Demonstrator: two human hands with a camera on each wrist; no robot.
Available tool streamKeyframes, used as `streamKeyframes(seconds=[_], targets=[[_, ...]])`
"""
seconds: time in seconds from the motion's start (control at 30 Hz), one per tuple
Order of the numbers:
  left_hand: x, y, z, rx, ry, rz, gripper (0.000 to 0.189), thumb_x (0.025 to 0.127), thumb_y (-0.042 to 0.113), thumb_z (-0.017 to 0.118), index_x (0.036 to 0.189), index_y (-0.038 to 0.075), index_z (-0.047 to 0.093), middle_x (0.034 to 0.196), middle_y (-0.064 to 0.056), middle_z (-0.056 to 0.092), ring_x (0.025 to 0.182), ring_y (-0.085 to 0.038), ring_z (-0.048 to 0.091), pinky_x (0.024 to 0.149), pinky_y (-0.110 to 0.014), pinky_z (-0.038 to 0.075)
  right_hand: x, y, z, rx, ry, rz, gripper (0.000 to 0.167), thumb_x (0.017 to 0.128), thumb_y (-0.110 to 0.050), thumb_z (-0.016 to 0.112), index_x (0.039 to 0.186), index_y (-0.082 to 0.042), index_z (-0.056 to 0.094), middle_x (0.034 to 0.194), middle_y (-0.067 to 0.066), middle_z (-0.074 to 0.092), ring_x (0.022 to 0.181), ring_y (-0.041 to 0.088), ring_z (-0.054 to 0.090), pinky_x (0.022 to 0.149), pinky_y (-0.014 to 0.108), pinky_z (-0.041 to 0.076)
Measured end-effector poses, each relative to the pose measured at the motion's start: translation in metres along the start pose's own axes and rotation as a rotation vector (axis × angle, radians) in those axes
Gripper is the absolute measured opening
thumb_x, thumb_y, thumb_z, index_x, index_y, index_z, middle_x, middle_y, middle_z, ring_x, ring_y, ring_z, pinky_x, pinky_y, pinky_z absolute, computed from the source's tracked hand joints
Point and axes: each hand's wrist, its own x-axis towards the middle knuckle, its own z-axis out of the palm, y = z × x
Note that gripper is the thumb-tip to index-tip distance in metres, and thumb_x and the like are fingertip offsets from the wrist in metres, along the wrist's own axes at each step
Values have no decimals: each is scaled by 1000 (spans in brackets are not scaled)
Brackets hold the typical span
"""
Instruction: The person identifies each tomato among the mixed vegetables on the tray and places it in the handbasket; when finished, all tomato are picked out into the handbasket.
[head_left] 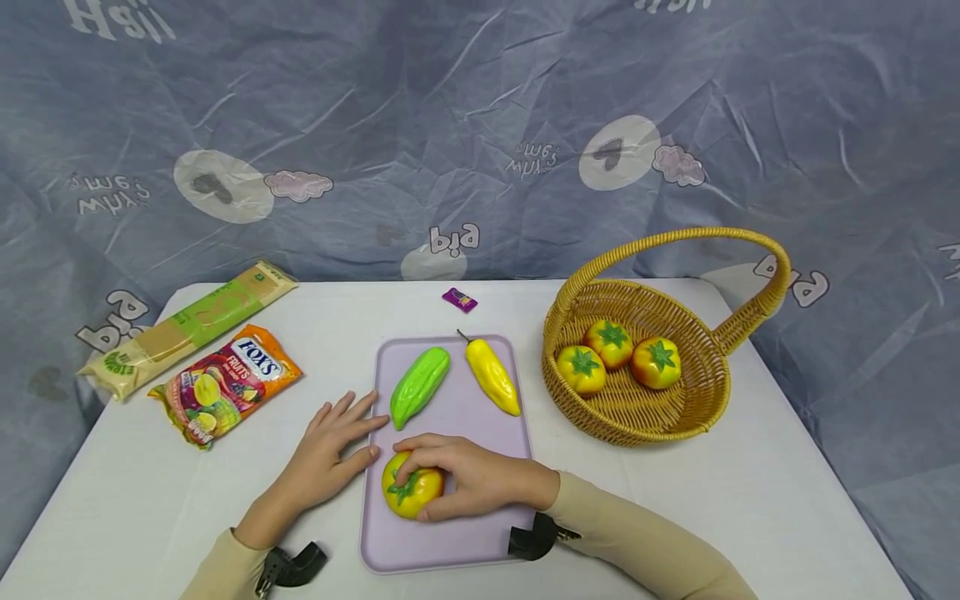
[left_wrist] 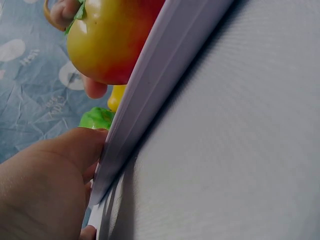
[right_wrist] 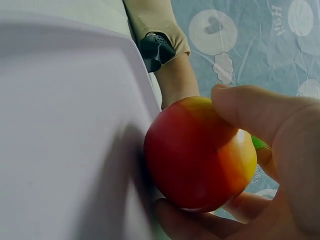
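Note:
My right hand (head_left: 476, 477) grips a yellow-red tomato (head_left: 401, 500) with a green leafy top, low over the near left part of a lilac tray (head_left: 480, 533). In the right wrist view, fingers and thumb curl round the tomato (right_wrist: 195, 155). My left hand (head_left: 330, 446) lies at the tray's left edge, fingers extended; in the left wrist view its thumb (left_wrist: 82, 142) touches the rim. On the tray's far half lie a green ribbed bitter melon (head_left: 420, 387) and a yellow chili pepper (head_left: 492, 377) with a dark stem.
A wicker basket (head_left: 637, 429) with a tall handle stands right of the tray, holding three similar tomatoes (head_left: 656, 363). At the left lie an orange Fox's candy bag (head_left: 228, 385) and a long green-and-tan packet (head_left: 195, 329). Beyond the tray is a small purple wrapped candy (head_left: 460, 300).

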Motion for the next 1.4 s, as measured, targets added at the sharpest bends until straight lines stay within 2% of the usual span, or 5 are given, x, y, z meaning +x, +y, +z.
streamKeyframes(seconds=[0.4, 0.67, 0.9, 1.4], targets=[[0, 2, -1, -8, -3, -7, 39, 92, 27, 72, 129, 16, 71, 155, -15, 52, 145, -53, 39, 115, -77, 20, 0, 1, 0, 62, -24, 13, 39, 87, -17, 78, 123, -11, 65, 155, 16, 49, 146, 27, 46, 121, 34, 39], [0, 2, 0, -7, -7, -11, 39, 92, 27, 72, 130, 17, 71, 155, -14, 51, 145, -52, 38, 115, -77, 19, -1, 2, -2, 30, -22, 2, 41, 86, -16, 78, 125, -13, 65, 154, 15, 49, 145, 25, 47, 120, 33, 40], [1, 2, 0, -2, -3, -8, 39, 92, 27, 73, 129, 17, 71, 155, -14, 51, 145, -52, 39, 115, -77, 20, -2, 4, -1, 59, -31, -4, 42, 86, -16, 78, 127, -12, 67, 156, 17, 47, 147, 27, 44, 122, 35, 38], [0, 2, -1, -2, -5, -17, 39, 91, 26, 73, 129, 17, 72, 155, -14, 52, 145, -52, 39, 115, -76, 20, -1, 3, -3, 29, -40, -7, 41, 85, -16, 81, 124, -12, 68, 156, 16, 47, 146, 26, 46, 121, 34, 38]])
